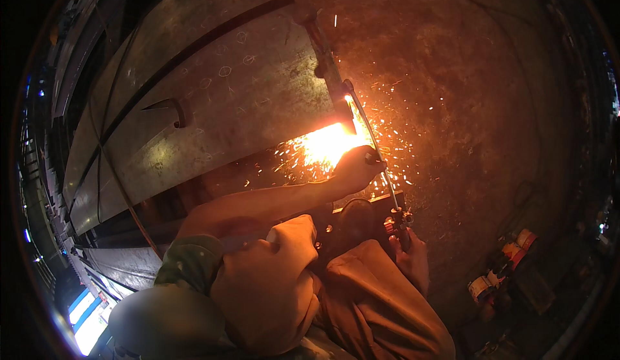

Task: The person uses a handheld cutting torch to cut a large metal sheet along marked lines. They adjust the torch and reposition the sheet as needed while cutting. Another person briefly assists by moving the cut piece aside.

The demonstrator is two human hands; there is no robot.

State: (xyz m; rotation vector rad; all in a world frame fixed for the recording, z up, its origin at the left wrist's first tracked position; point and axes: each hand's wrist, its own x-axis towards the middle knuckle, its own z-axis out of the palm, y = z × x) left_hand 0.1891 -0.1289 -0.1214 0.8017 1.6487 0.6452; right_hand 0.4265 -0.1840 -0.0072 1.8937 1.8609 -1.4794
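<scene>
Metal torch (pixel 391 192), left hand (pixel 355 169) curled round tube (pixel 365 121), right hand (pixel 414 260) gripping handle (pixel 404 238)

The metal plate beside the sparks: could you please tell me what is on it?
A hook-shaped piece and pale circular marks show there; what the piece covers is hidden.

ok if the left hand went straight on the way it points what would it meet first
The metal tube that the left hand itself grips. Past that I see only sparks and floor, though depth is unclear.
</scene>
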